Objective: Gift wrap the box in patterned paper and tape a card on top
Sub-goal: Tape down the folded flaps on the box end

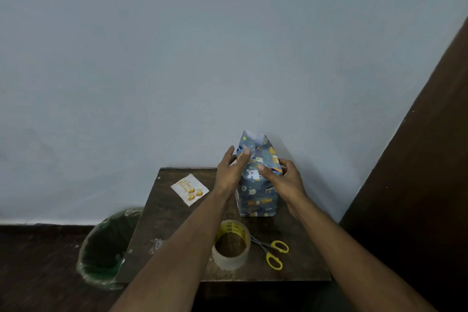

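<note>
A box wrapped in blue paper printed with cartoon animals (257,197) stands upright at the back of a small dark wooden table (164,230). Its top end is open, with paper flaps sticking up. My left hand (231,172) lies against the box's left upper side, fingers straight, thumb pressing the paper. My right hand (281,177) pinches the folded right flap between thumb and fingers. A white "Happy Birthday" card with gold balloons (190,189) lies flat on the table to the left of the box.
A roll of clear tape (231,244) stands near the table's front, under my left forearm. Yellow-handled scissors (273,252) lie just right of it. A green-lined bin (106,248) sits on the floor left of the table. A dark wooden panel (417,185) rises on the right.
</note>
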